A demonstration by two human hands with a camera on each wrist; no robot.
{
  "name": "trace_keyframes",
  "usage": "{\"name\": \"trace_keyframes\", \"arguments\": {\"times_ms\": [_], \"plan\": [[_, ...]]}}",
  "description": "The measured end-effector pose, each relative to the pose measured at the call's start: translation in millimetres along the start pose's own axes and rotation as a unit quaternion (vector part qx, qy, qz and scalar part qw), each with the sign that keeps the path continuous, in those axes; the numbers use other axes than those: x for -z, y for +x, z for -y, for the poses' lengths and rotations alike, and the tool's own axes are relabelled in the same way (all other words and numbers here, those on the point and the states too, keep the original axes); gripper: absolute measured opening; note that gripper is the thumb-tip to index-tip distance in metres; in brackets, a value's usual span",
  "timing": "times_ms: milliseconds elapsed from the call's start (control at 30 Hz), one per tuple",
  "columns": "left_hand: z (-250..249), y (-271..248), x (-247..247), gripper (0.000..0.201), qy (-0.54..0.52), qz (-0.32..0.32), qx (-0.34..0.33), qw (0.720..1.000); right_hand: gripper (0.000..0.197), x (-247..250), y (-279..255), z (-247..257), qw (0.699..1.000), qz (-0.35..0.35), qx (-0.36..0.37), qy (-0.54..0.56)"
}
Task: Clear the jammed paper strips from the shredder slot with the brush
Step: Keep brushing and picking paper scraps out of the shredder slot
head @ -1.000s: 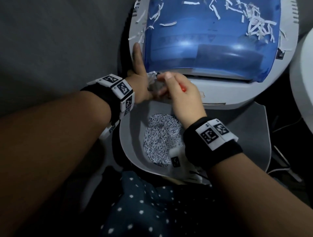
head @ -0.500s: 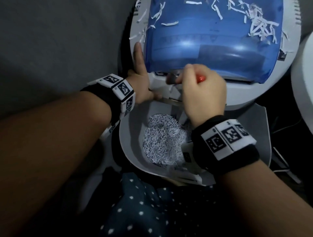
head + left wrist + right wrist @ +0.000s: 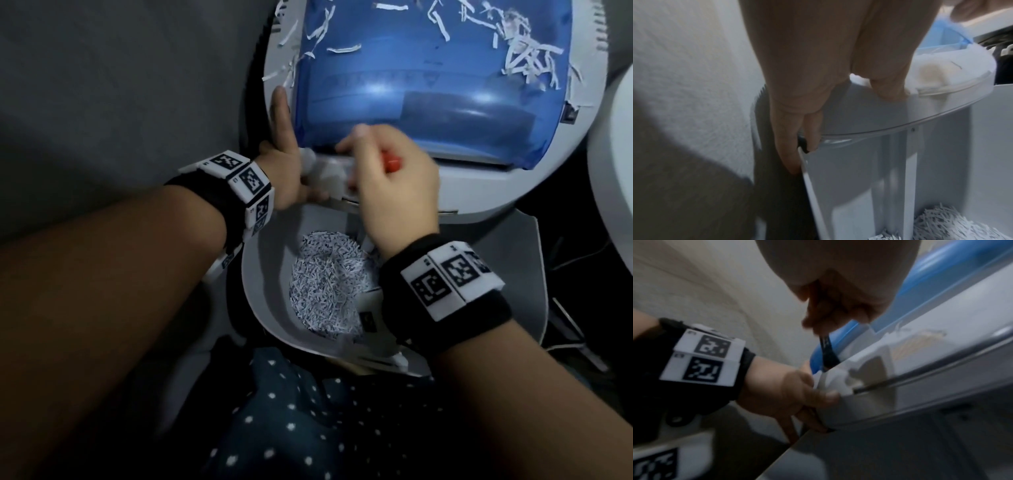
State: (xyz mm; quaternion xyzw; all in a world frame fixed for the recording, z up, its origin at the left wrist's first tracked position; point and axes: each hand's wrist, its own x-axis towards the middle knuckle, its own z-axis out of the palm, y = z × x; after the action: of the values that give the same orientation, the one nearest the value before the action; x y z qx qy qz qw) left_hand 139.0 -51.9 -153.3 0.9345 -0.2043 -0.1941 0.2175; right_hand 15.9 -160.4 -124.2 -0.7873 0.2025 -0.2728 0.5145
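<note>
The right hand [image 3: 394, 185] is curled round the brush [image 3: 827, 352] — its red handle end shows behind the knuckles, its dark bristles reach down to the near left corner of the shredder [image 3: 479, 185], just below the blue cover [image 3: 428, 85]. The left hand [image 3: 287, 171] grips that same corner's rim, one finger straight along the cover's left edge. Loose paper strips [image 3: 524, 58] lie on the cover — below the shredder's near edge, the open bin [image 3: 260, 308] holds shreds [image 3: 325, 284].
</note>
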Motion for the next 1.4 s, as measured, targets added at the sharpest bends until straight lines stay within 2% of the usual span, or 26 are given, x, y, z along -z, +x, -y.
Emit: {"name": "trace_keyframes", "arguments": {"times_ms": [67, 133, 200, 300, 367, 400, 467, 533, 600, 633, 700, 767, 800, 833, 867, 900, 967, 1000, 1033, 1100, 1167, 1200, 1233, 1333, 1400], "plan": [[1, 1, -1, 0.145, 0.004, -0.006, 0.0, 1.0, 0.035, -10, -4, -5, 0.998, 0.056, -0.027, -0.023], [3, 2, -1, 0.145, 0.013, 0.0, -0.007, 1.0, 0.037, -1, -2, -14, 0.996, 0.044, -0.049, -0.066], [4, 3, 1, 0.147, 0.016, 0.009, -0.009, 1.0, 0.035, 17, 2, -16, 0.997, -0.007, -0.068, -0.033], [5, 4, 1, 0.147, 0.018, 0.013, -0.019, 1.0, 0.039, 47, 4, -11, 0.981, -0.147, -0.091, 0.082], [8, 6, -1, 0.149, 0.019, 0.01, -0.027, 0.999, 0.039, 60, 5, -14, 0.969, -0.212, -0.101, 0.077], [9, 7, -1, 0.15, 0.017, 0.009, -0.031, 0.999, 0.036, 62, 6, -16, 0.968, -0.216, -0.109, 0.059], [12, 10, -2, 0.151, 0.012, 0.009, -0.034, 0.999, 0.031, 52, 7, -22, 0.978, -0.167, -0.121, -0.019], [12, 10, -2, 0.151, 0.012, 0.011, -0.036, 0.999, 0.026, 28, 1, -25, 0.989, -0.059, -0.116, -0.062], [11, 9, -3, 0.151, 0.008, 0.005, -0.037, 0.999, 0.023, 10, -7, -23, 0.994, 0.028, -0.106, 0.006], [10, 8, -3, 0.151, 0.006, 0.001, -0.034, 0.999, 0.024, 8, -9, -21, 0.992, 0.042, -0.104, 0.056], [9, 7, -3, 0.15, 0.006, -0.004, -0.03, 1.0, 0.028, 18, -9, -19, 0.987, -0.008, -0.107, 0.121], [9, 5, -2, 0.15, 0.013, -0.001, -0.024, 1.0, 0.031, 30, -2, -19, 0.976, -0.133, -0.113, 0.128], [8, 4, 0, 0.15, 0.018, 0.0, -0.02, 1.0, 0.031, 29, 2, -22, 0.972, -0.166, -0.122, 0.115], [7, 3, 1, 0.149, 0.021, 0.0, -0.014, 1.0, 0.029, 25, 4, -22, 0.974, -0.162, -0.128, 0.089], [6, 3, 1, 0.148, 0.024, -0.001, -0.008, 1.0, 0.025, 15, 4, -21, 0.983, -0.116, -0.132, 0.051], [4, 2, 0, 0.146, 0.025, -0.003, -0.005, 1.0, 0.02, 4, 1, -22, 0.991, -0.041, -0.123, 0.023], [1, 2, -1, 0.142, 0.022, -0.008, 0.001, 1.0, 0.016, -14, -9, -21, 0.991, 0.079, -0.09, 0.054], [2, 3, -2, 0.142, 0.016, -0.008, 0.004, 1.0, 0.016, -14, -11, -18, 0.987, 0.091, -0.085, 0.099], [3, 4, -2, 0.144, 0.011, -0.007, 0.003, 1.0, 0.021, -8, -12, -15, 0.982, 0.07, -0.099, 0.144], [4, 3, -1, 0.149, 0.005, 0.004, 0.001, 1.0, 0.035, 10, -8, -15, 0.969, -0.049, -0.142, 0.198], [4, 1, 1, 0.148, 0.001, 0.015, 0.008, 1.0, 0.035, 21, -1, -15, 0.963, -0.154, -0.142, 0.172], [3, 0, 1, 0.148, 0.004, 0.016, 0.009, 1.0, 0.034, 18, 2, -14, 0.97, -0.161, -0.124, 0.135], [0, -1, 1, 0.147, 0.009, 0.013, 0.01, 1.0, 0.033, 11, 3, -12, 0.981, -0.134, -0.102, 0.1], [-2, 1, -2, 0.146, 0.015, 0.0, 0.024, 1.0, 0.034, -11, -8, -6, 0.998, 0.013, -0.057, 0.025], [-2, 3, -2, 0.149, 0.019, -0.007, 0.027, 0.999, 0.032, -10, -16, -6, 0.999, 0.002, -0.039, 0.037]]}}
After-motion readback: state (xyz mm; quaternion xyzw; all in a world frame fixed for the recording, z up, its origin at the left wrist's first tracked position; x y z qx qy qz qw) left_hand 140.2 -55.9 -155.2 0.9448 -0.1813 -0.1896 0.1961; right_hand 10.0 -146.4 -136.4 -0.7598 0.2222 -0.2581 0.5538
